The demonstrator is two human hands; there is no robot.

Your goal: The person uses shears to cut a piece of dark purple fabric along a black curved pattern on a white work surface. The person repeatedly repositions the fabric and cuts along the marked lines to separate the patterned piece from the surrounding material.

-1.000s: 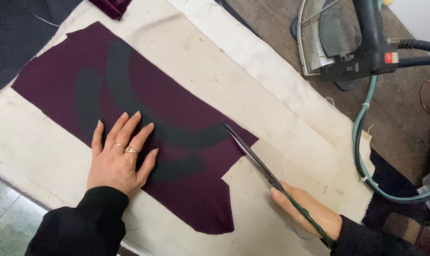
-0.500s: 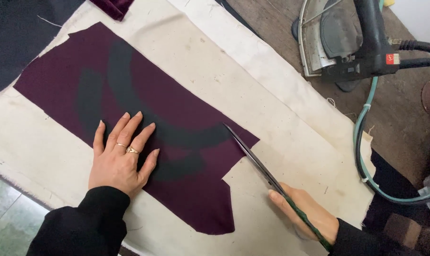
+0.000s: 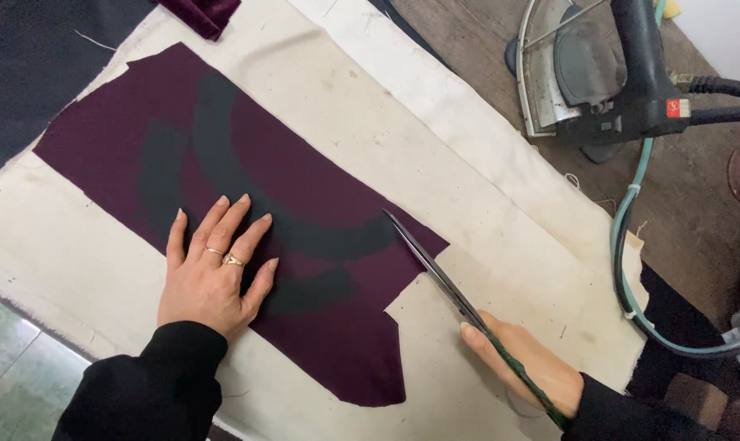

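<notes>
A dark purple fabric piece (image 3: 305, 188) with darker curved bands lies flat on a cream padded board (image 3: 501, 237). My left hand (image 3: 211, 273) presses flat on the fabric, fingers spread, rings on two fingers. My right hand (image 3: 529, 367) grips long scissors (image 3: 435, 269) by green handles. The blades point up-left and their tips rest at the fabric's right edge, just above a stepped notch.
A steam iron (image 3: 599, 73) sits on its rest at the upper right, with a green hose (image 3: 631, 269) looping down the right side. Dark cloth (image 3: 27, 73) lies at the upper left. A folded purple scrap (image 3: 202, 12) sits at the top edge. Tiled floor (image 3: 11, 384) shows lower left.
The scissors and my right hand have shifted slightly up and left toward the fabric's edge. My left hand stays pressed on the fabric.
</notes>
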